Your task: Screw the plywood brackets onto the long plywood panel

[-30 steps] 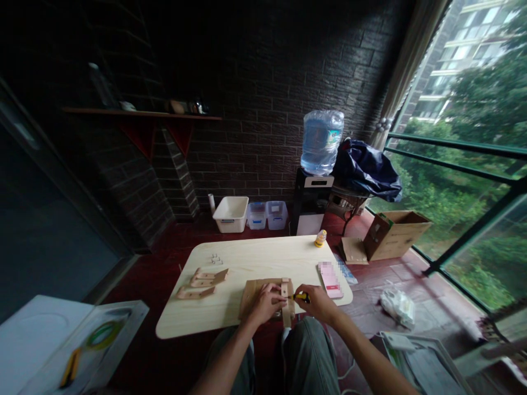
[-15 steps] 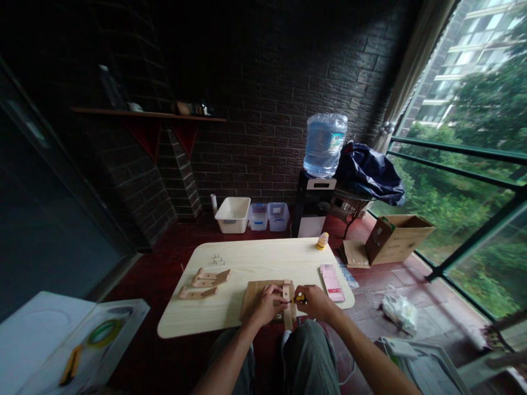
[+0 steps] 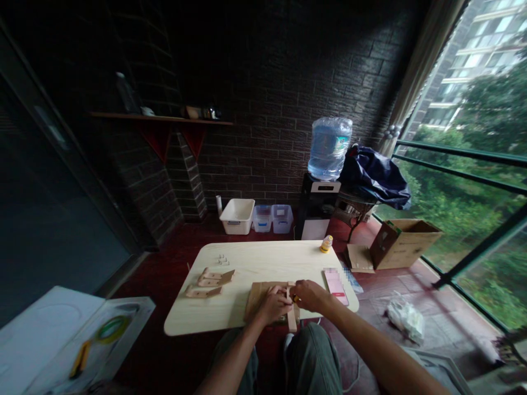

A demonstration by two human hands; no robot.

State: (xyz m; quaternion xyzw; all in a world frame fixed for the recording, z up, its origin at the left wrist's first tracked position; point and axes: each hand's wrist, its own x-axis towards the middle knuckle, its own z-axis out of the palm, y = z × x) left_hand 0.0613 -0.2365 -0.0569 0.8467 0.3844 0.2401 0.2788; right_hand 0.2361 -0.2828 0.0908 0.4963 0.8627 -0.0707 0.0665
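My left hand (image 3: 275, 305) is closed with its fingertips against a pale wooden piece (image 3: 292, 319) on a sheet of brown cardboard (image 3: 256, 296) at the table's front edge. My right hand (image 3: 309, 295) is wrapped round a yellow-and-black screwdriver (image 3: 295, 298), pointed left at the same piece. Most of the screwdriver and its tip are hidden by my fingers. More bent wooden pieces (image 3: 214, 278) lie at the left of the table, with several small metal hardware parts (image 3: 223, 260) behind them.
The light wooden table (image 3: 267, 255) also carries a small yellow-based bottle (image 3: 326, 244) and a pink phone-like item (image 3: 335, 285). An open white case (image 3: 132, 323) with a yellow tool stands at left. Plastic bins (image 3: 239, 215), a water dispenser (image 3: 319, 206) and a cardboard box (image 3: 405, 244) stand beyond.
The view has turned slightly left. My right hand has moved closer to my left hand and turned over the screwdriver, so less of its handle and shaft shows. The wooden piece stays between both hands.
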